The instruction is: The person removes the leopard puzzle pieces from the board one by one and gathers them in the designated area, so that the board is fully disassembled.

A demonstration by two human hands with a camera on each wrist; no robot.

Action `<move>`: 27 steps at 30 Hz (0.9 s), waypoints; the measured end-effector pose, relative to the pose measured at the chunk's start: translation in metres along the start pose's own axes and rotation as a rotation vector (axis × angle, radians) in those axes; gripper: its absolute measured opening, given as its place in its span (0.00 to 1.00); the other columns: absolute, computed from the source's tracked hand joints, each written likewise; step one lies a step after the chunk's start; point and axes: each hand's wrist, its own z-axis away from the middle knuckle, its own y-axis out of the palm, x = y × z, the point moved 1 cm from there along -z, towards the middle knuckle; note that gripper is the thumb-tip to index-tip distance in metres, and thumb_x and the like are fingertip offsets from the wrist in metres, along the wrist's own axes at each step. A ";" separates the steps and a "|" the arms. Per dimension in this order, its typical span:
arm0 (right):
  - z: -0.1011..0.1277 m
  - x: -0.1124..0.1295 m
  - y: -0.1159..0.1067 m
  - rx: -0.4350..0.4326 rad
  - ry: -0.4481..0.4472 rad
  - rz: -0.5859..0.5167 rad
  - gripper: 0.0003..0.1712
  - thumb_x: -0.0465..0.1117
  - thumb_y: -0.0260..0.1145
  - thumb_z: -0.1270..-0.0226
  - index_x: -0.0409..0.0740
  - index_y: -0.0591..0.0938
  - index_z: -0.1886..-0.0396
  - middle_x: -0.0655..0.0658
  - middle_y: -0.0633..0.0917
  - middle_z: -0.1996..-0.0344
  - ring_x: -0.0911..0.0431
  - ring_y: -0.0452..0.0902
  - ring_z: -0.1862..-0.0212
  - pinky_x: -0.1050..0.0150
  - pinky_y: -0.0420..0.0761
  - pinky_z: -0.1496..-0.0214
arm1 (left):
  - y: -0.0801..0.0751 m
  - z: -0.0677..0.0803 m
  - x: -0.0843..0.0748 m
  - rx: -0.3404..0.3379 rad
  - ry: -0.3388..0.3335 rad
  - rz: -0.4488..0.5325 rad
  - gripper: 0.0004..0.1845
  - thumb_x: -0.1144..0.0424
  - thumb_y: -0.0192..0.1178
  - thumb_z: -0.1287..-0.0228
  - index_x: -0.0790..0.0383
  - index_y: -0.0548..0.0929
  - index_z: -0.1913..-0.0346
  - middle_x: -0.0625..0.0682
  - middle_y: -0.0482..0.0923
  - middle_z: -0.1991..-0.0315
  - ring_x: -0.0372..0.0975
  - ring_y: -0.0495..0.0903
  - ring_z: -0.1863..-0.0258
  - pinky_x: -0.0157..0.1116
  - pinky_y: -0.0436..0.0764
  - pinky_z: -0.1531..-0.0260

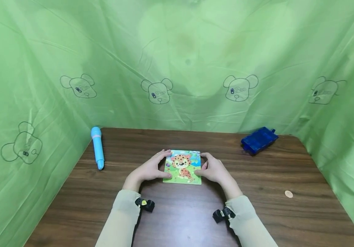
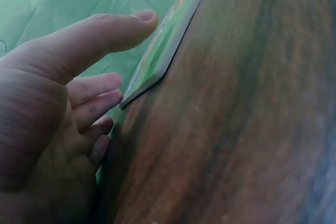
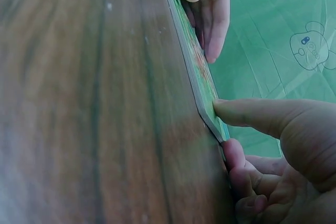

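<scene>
The puzzle board [image 1: 183, 167] is lying flat on the middle of the table [image 1: 257, 212], close to the person. It is a thin square board, and its top is showing a cartoon leopard cub with orange spots on a green and blue background. There is some small print near the lower edge, but it is too small to read. Its sides are running nearly parallel to the table edges, and the cub's head is pointing away from the person. From the wrist views the board is looking like stiff card or thin wood with a pale edge.

The left hand [image 1: 150, 168] is holding the left side of the board: the thumb is resting on the near left corner and the fingers [image 2: 100, 95] are curving around the left edge. The right hand [image 1: 214, 169] is doing the same on the right side, with the thumb pressing on the near right corner and the fingers bending behind the edge.

The table is of dark brown wood grain. A light blue pen-shaped device [image 1: 97, 151] is lying at the far left, its long axis going away from the person. A dark blue plastic box [image 1: 259, 140] is sitting at the far right, and a small round coin [image 1: 288, 194] is lying nearer on the right. A green cloth [image 1: 177, 61] printed with bear heads is hanging around the table.
</scene>
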 end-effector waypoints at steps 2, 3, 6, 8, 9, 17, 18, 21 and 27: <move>-0.001 0.002 0.003 -0.005 0.000 0.007 0.49 0.46 0.85 0.37 0.36 0.72 0.22 0.50 0.84 0.72 0.57 0.77 0.71 0.60 0.78 0.61 | -0.001 0.000 0.002 0.002 0.010 -0.027 0.54 0.49 0.81 0.38 0.56 0.64 0.14 0.51 0.53 0.11 0.51 0.43 0.11 0.60 0.53 0.16; -0.001 0.003 0.004 -0.005 -0.001 0.009 0.48 0.46 0.85 0.37 0.36 0.72 0.22 0.50 0.83 0.72 0.57 0.76 0.71 0.60 0.78 0.62 | -0.002 0.000 0.002 0.002 0.013 -0.041 0.54 0.48 0.81 0.38 0.57 0.64 0.14 0.52 0.53 0.11 0.51 0.43 0.11 0.60 0.53 0.16; -0.003 0.003 0.006 -0.003 -0.017 0.006 0.47 0.46 0.84 0.37 0.37 0.74 0.23 0.49 0.82 0.71 0.56 0.75 0.70 0.59 0.77 0.61 | -0.004 0.000 0.003 0.002 0.011 -0.073 0.56 0.47 0.81 0.39 0.57 0.64 0.14 0.54 0.52 0.11 0.52 0.44 0.11 0.60 0.54 0.17; -0.007 -0.001 0.010 -0.005 -0.052 0.006 0.46 0.47 0.84 0.36 0.35 0.75 0.24 0.49 0.82 0.71 0.56 0.75 0.70 0.59 0.76 0.62 | -0.005 -0.001 0.002 0.004 0.006 -0.079 0.57 0.46 0.82 0.41 0.58 0.63 0.14 0.54 0.51 0.11 0.52 0.42 0.11 0.61 0.54 0.17; -0.008 -0.003 0.010 -0.002 -0.063 -0.001 0.46 0.48 0.84 0.37 0.35 0.75 0.25 0.49 0.82 0.71 0.56 0.75 0.70 0.59 0.77 0.62 | -0.005 -0.001 0.002 0.005 0.005 -0.083 0.58 0.45 0.82 0.41 0.57 0.63 0.13 0.54 0.51 0.10 0.53 0.41 0.11 0.62 0.53 0.17; -0.019 -0.009 0.011 0.002 -0.109 -0.032 0.48 0.54 0.84 0.38 0.33 0.75 0.27 0.49 0.83 0.70 0.55 0.76 0.70 0.59 0.77 0.66 | -0.006 -0.002 0.003 0.006 0.003 -0.135 0.58 0.41 0.81 0.41 0.56 0.63 0.13 0.53 0.52 0.11 0.55 0.38 0.11 0.64 0.39 0.16; -0.018 -0.006 0.009 -0.005 -0.106 -0.038 0.47 0.55 0.83 0.37 0.33 0.76 0.27 0.48 0.83 0.69 0.54 0.76 0.70 0.59 0.77 0.66 | -0.007 -0.002 0.002 0.007 0.004 -0.136 0.58 0.41 0.81 0.41 0.56 0.63 0.13 0.53 0.52 0.11 0.54 0.38 0.11 0.62 0.37 0.15; -0.019 0.004 0.006 -0.038 -0.071 -0.037 0.43 0.52 0.82 0.36 0.33 0.78 0.30 0.46 0.82 0.66 0.52 0.76 0.66 0.56 0.79 0.61 | -0.007 -0.002 0.001 0.001 0.008 -0.126 0.59 0.42 0.81 0.42 0.57 0.63 0.13 0.53 0.52 0.11 0.53 0.40 0.11 0.60 0.37 0.15; -0.024 0.013 0.009 -0.075 0.022 -0.005 0.40 0.48 0.84 0.37 0.37 0.80 0.29 0.43 0.81 0.57 0.47 0.74 0.54 0.48 0.78 0.47 | -0.006 -0.001 0.000 0.005 -0.033 -0.045 0.62 0.41 0.83 0.42 0.52 0.59 0.11 0.48 0.49 0.10 0.57 0.43 0.11 0.60 0.49 0.15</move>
